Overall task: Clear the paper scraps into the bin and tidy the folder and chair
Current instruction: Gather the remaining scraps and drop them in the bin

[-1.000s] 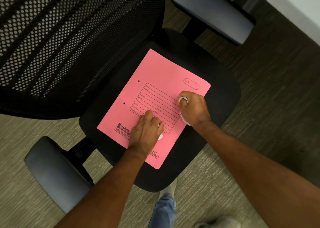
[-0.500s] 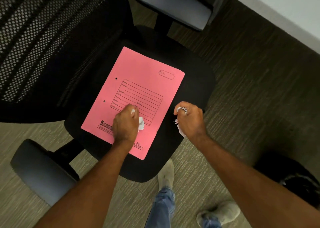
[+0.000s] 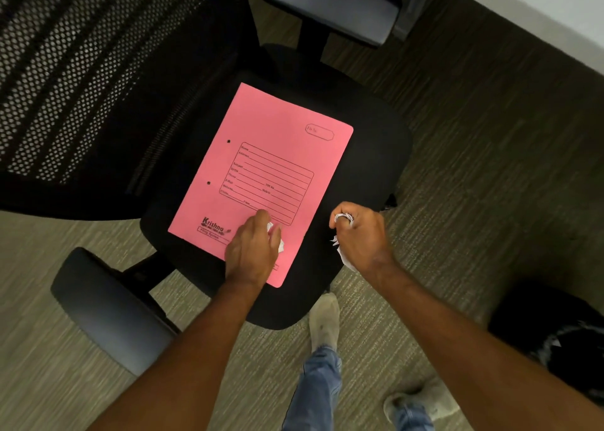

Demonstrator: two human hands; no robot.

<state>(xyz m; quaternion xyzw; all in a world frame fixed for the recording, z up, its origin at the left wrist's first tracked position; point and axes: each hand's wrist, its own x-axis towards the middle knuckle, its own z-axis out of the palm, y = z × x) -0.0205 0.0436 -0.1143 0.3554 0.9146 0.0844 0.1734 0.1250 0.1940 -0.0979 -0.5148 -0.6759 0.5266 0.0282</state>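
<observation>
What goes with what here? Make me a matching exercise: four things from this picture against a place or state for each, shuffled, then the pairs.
Things:
1. pink folder
2. left hand
3. right hand
4. black bin

Places or states:
A. on the carpet at the lower right
B. closed on paper scraps, beside the folder
C. flat on the chair seat
D. on the folder's near corner, holding paper scraps

Pairs: 1-C, 2-D, 3-B, 4-A

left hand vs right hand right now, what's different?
The left hand is over the pink folder; the right hand is off it, over the bare chair seat. The left hand shows one bit of white scrap by its fingers; the right hand is a tighter fist with scraps poking out at both ends. Both are closed on paper scraps.
</observation>
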